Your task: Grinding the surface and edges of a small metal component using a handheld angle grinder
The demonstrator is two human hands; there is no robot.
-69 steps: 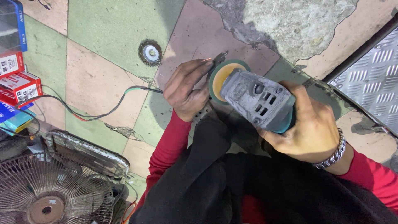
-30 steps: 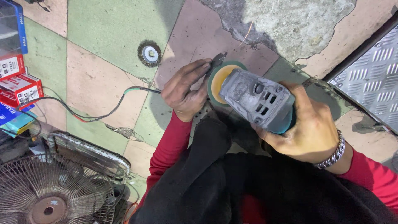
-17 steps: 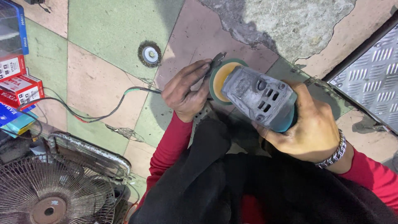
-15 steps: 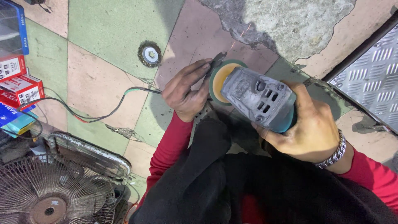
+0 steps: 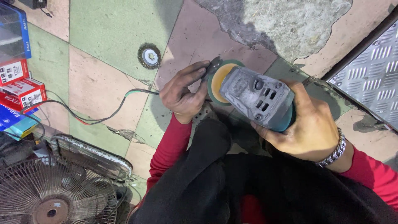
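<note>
My right hand (image 5: 309,126) grips the grey and teal body of an angle grinder (image 5: 255,97), held over my knee. Its round disc (image 5: 219,79), yellowish with a green rim, faces left. My left hand (image 5: 182,93) is closed on a small dark metal piece (image 5: 214,66) and holds it against the disc's upper left edge. Both arms wear red sleeves, and a metal chain bracelet (image 5: 333,151) sits on my right wrist.
A wire cup brush (image 5: 149,56) lies on the tiled floor at upper left. A cable (image 5: 103,118) runs across the tiles. Red and blue boxes (image 5: 18,89) line the left edge, a fan grille (image 5: 54,195) is at lower left, and a chequered metal plate (image 5: 367,81) at right.
The grinder and my hands have shifted only slightly; the left hand stays pressed at the disc's edge with the small piece.
</note>
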